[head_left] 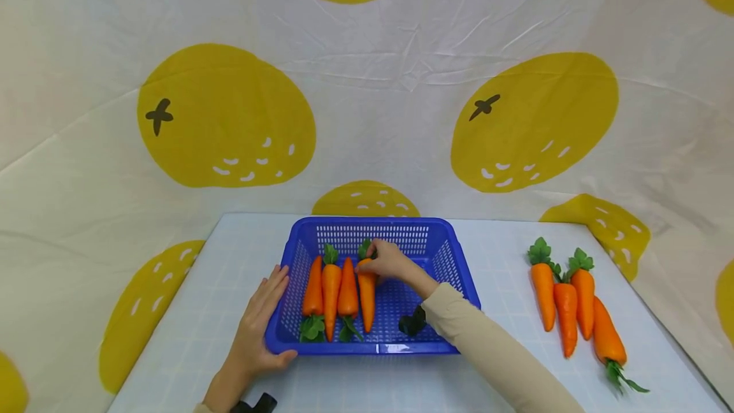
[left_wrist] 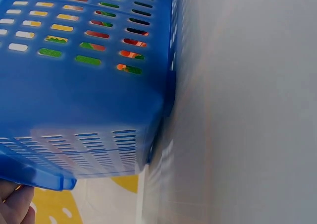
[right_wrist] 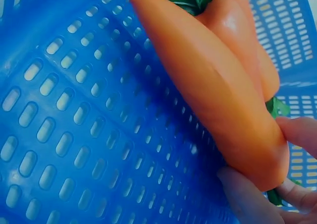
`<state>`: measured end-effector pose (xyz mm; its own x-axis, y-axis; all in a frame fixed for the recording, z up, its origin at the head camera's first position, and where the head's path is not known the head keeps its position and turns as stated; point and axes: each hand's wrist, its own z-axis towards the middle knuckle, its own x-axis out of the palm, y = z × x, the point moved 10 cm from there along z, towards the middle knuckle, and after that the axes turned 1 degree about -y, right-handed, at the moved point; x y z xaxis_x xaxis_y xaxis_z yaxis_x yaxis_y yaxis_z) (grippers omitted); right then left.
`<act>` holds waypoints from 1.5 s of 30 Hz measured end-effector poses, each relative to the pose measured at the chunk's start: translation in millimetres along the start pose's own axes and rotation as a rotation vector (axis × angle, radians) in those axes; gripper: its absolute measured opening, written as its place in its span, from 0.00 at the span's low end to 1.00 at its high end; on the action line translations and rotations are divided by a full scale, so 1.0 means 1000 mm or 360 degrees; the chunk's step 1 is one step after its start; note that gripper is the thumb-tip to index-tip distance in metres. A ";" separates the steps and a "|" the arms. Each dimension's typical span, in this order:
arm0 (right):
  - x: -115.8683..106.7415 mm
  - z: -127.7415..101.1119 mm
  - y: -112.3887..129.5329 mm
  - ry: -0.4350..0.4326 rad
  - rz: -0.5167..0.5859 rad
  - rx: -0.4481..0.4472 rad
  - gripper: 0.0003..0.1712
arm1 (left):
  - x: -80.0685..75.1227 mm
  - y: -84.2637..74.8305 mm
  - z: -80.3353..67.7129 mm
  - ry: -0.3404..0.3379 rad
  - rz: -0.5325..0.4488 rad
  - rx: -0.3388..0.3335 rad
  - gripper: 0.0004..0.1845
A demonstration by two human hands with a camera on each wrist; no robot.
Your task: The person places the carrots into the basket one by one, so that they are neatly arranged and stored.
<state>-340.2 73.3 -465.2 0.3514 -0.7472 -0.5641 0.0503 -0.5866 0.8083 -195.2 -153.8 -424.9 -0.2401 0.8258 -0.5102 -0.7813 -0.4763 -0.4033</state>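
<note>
My right hand [head_left: 385, 260] reaches into the blue basket [head_left: 453, 260], fingers pinching the rightmost carrot [head_left: 367, 298], while my left hand [head_left: 258, 327] lies flat, fingers straight, against the basket's left wall.

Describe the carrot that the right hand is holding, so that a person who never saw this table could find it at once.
Find the blue basket in the middle of the white table. Four carrots lie side by side in its left half. The held carrot is the rightmost of them, nearest the bare part of the basket floor, and the only one with the right hand pinching its leafy top.
</note>
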 end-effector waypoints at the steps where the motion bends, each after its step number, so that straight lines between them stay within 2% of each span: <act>1: 0.001 0.000 0.000 0.0002 0.0005 0.0006 0.22 | 0.000 0.000 0.000 -0.0001 -0.0002 0.0002 0.58; 8: 0.003 -0.001 -0.002 0.0023 0.0076 0.0078 0.23 | 0.000 0.000 -0.001 -0.0002 0.0008 -0.0006 0.58; 22: 0.005 -0.002 -0.002 0.0090 0.0122 0.0082 0.20 | 0.000 0.000 -0.002 -0.0020 0.0011 0.0015 0.58; 27: -0.002 -0.006 0.004 0.0093 0.0083 0.0098 0.15 | 0.000 0.000 -0.002 -0.0013 0.0015 0.0006 0.57; 33: -0.012 -0.007 0.008 0.0083 0.0039 0.0106 0.15 | 0.001 0.002 -0.003 0.0002 0.0023 -0.0017 0.57; 41: -0.032 -0.012 0.017 0.0029 0.0151 0.0046 0.15 | 0.002 0.003 -0.004 0.0009 0.0020 -0.0019 0.57; 45: -0.049 -0.018 0.026 -0.0045 0.0254 -0.0027 0.18 | 0.002 0.004 -0.004 0.0002 0.0018 -0.0013 0.57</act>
<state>-339.6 99.9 -413.2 0.3296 -0.8393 -0.4324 0.0120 -0.4543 0.8908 -196.3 -155.3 -430.4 -0.2483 0.8198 -0.5160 -0.7738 -0.4883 -0.4035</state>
